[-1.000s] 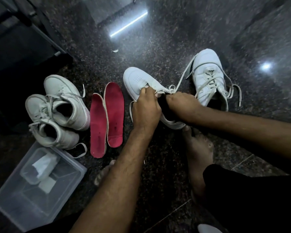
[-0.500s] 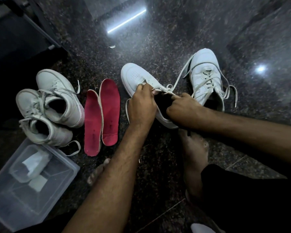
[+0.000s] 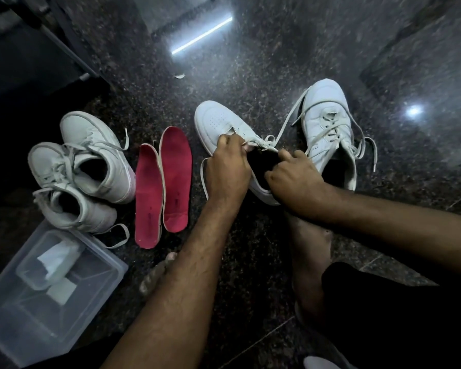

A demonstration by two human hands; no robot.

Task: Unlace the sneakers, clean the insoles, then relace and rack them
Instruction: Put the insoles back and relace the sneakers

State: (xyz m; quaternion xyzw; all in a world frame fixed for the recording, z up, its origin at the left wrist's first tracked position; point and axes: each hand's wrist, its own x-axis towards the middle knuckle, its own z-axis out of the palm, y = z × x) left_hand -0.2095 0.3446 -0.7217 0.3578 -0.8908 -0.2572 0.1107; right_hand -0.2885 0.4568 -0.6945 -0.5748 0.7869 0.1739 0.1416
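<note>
Working the white leather low-top sneaker [image 3: 218, 123] that lies toe-away on the dark speckled polished stone floor [image 3: 250, 62], I have both hands at its throat. My left hand [image 3: 228, 169] is curled over the near side of the eyelet row, thumb and fingertips pinching the flat white lace [image 3: 261, 143] where it bunches at the top. My right hand [image 3: 296, 182] is curled round the collar on the other side, forefinger hooked at the edge of the dark opening; whether it also has lace under it I cannot tell.

I judge this to be lacing work at the topmost eyelets, though I cannot say whether the lace is going in or coming out. To do it well I would keep the right hand bracing the shoe so it does not skid on the glossy floor, feed the lace tip straight through one eyelet at a time, and draw the slack evenly.

A long run of this lace trails toward the second white sneaker [image 3: 328, 123] just beside it, loosely laced; I would keep the two laces from tangling. The two red foam insoles [image 3: 163, 182] lie side by side to the left, still outside the shoes.
</note>
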